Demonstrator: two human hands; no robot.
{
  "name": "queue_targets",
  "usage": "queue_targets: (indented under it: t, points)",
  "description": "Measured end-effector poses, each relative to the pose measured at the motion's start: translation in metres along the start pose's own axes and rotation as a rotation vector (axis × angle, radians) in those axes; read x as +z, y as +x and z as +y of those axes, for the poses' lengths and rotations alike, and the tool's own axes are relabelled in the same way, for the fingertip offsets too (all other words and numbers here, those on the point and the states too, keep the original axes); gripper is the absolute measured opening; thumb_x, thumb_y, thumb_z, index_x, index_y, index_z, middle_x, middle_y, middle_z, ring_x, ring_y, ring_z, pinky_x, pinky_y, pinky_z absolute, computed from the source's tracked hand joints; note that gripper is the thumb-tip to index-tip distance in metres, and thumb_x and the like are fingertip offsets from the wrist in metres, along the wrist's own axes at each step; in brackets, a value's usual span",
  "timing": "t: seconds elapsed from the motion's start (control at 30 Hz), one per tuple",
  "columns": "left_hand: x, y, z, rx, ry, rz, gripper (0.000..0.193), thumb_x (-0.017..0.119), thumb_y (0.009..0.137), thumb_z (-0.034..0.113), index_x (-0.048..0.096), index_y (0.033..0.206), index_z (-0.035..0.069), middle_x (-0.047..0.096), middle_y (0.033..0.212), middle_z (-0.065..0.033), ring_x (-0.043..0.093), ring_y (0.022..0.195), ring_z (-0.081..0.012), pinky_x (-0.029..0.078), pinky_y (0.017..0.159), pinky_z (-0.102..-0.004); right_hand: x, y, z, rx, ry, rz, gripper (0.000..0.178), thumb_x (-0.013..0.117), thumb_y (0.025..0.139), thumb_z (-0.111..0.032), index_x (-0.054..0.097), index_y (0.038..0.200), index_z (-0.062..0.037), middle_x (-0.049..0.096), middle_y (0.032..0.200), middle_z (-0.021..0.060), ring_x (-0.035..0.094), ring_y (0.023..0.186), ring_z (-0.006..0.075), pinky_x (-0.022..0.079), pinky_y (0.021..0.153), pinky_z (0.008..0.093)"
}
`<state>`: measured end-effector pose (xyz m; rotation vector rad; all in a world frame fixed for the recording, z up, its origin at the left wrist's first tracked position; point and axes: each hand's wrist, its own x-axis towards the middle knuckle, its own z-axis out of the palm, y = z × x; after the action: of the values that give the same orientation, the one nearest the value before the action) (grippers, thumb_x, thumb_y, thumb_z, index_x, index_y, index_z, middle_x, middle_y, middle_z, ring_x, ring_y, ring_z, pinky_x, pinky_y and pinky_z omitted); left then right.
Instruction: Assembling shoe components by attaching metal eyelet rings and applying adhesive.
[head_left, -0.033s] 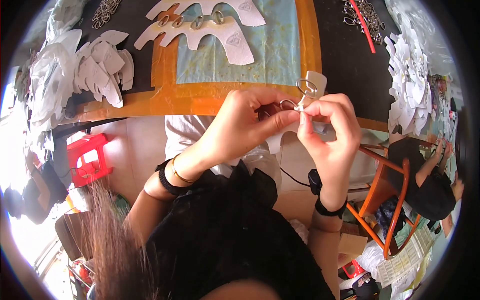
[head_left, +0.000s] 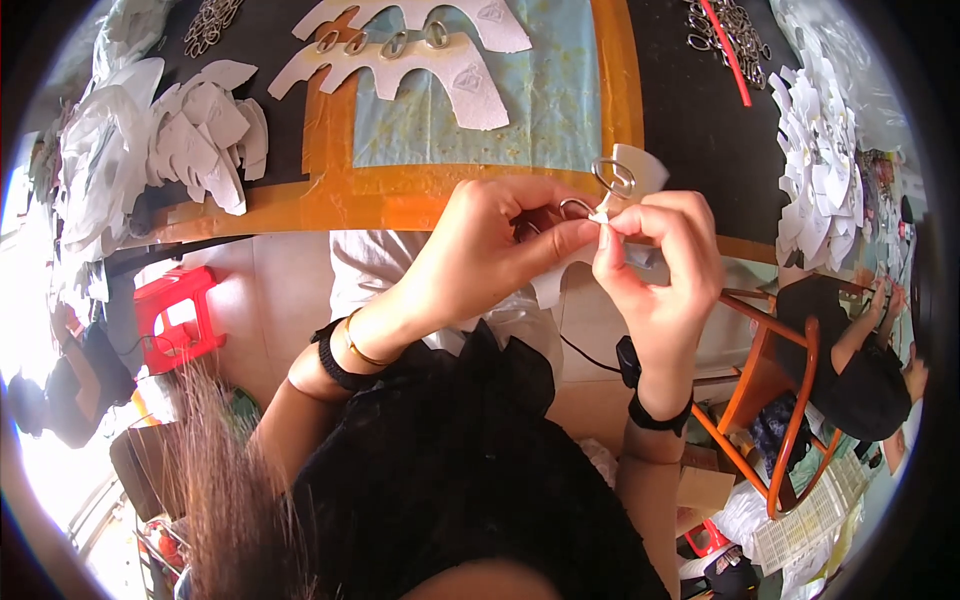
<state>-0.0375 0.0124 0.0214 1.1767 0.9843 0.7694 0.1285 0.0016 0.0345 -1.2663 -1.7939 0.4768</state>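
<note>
At worktop [head_left: 400, 208] front edge: left hand [head_left: 505, 235] and right hand [head_left: 668, 245] pinch white piece [head_left: 640, 168] with metal rings [head_left: 614, 179]; its upper flap, blurred, has shifted right.

Readable text: none; white cut pieces [head_left: 440, 62] on the worktop [head_left: 700, 150]: small grey printed marks, illegible; printed sheet [head_left: 810, 520] at lower right: too small to read
</note>
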Motion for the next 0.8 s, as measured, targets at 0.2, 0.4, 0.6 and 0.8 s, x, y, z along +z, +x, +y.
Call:
queue_targets:
  t: [0.2, 0.4, 0.6, 0.8]
  points:
    - [0.001, 0.002, -0.005, 0.076, 0.141, 0.072, 0.019, 0.066, 0.079, 0.015, 0.062, 0.090, 0.000, 0.051, 0.061, 0.0034, 0.039, 0.055, -0.0026, 0.035, 0.049, -0.0200, 0.008, -0.004, 0.009, -0.220, -0.206, 0.161, 0.022, 0.071, 0.059, 0.000, 0.058, 0.075, -0.0082, 0.054, 0.071, 0.0019, 0.051, 0.063, 0.0189, 0.039, 0.059, 0.0293]
    - [0.005, 0.002, -0.007, 0.061, 0.058, 0.069, 0.015, 0.064, 0.079, 0.014, 0.061, 0.086, 0.001, 0.050, 0.059, 0.0036, 0.038, 0.054, -0.0018, 0.034, 0.048, -0.0199, 0.007, -0.004, 0.008, -0.137, -0.118, 0.087, 0.021, 0.072, 0.060, -0.001, 0.058, 0.075, -0.0088, 0.055, 0.071, 0.0012, 0.053, 0.065, 0.0179, 0.038, 0.063, 0.0300]
    - [0.008, 0.002, -0.005, 0.084, 0.061, 0.089, 0.016, 0.064, 0.078, 0.015, 0.061, 0.084, 0.001, 0.053, 0.060, 0.0007, 0.044, 0.055, -0.0034, 0.039, 0.050, -0.0206, 0.000, -0.005, 0.000, -0.033, -0.090, 0.017, 0.019, 0.070, 0.063, 0.002, 0.059, 0.076, -0.0068, 0.057, 0.073, 0.0019, 0.054, 0.067, 0.0168, 0.040, 0.063, 0.0287]
    - [0.010, 0.000, 0.000, 0.192, 0.327, 0.155, 0.016, 0.066, 0.074, 0.013, 0.060, 0.081, 0.000, 0.057, 0.061, -0.0071, 0.049, 0.050, -0.0104, 0.042, 0.049, -0.0241, -0.007, -0.003, -0.004, 0.149, 0.016, -0.087, 0.015, 0.068, 0.067, 0.002, 0.059, 0.077, -0.0025, 0.057, 0.075, 0.0048, 0.055, 0.069, 0.0171, 0.045, 0.064, 0.0270]
